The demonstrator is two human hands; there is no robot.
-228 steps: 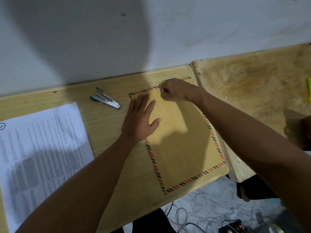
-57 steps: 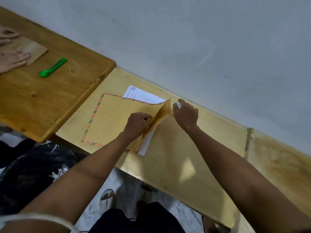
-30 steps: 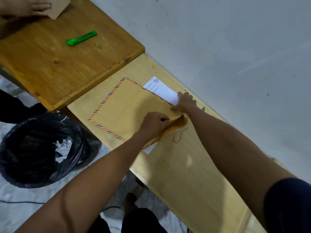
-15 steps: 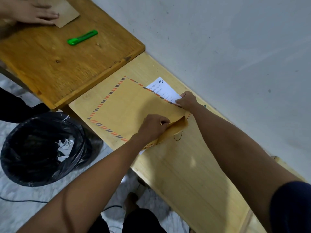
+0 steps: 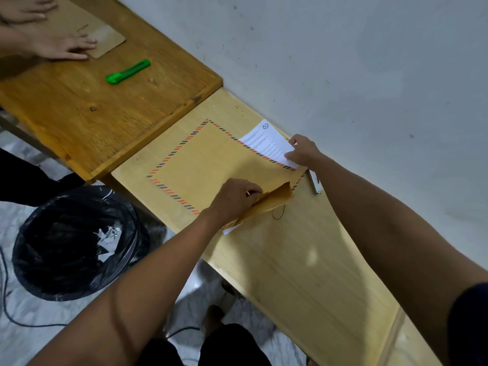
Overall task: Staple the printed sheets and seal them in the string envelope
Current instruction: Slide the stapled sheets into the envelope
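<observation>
A tan string envelope (image 5: 211, 159) with a red-and-black striped border lies flat on the pale wooden table (image 5: 303, 260). My left hand (image 5: 235, 198) grips its lifted flap near the open end, and a thin dark string (image 5: 278, 213) dangles below the flap. The printed sheets (image 5: 266, 142) lie under the envelope, sticking out at its far edge, with a small corner showing near my left wrist. My right hand (image 5: 302, 151) pinches the sheets' far corner. A silver stapler (image 5: 314, 182) lies on the table just beside my right wrist.
A darker wooden table (image 5: 87, 107) adjoins on the left, holding a green utility knife (image 5: 128, 71) and a piece of brown cardboard (image 5: 103, 39) under another person's hands (image 5: 60, 43). A bin lined with a black bag (image 5: 74, 241) stands on the floor. A grey wall runs behind.
The sheets stick out further past the envelope's far edge than a second ago, with my right hand shifted right along them. The stapler has come into view beside my right wrist.
</observation>
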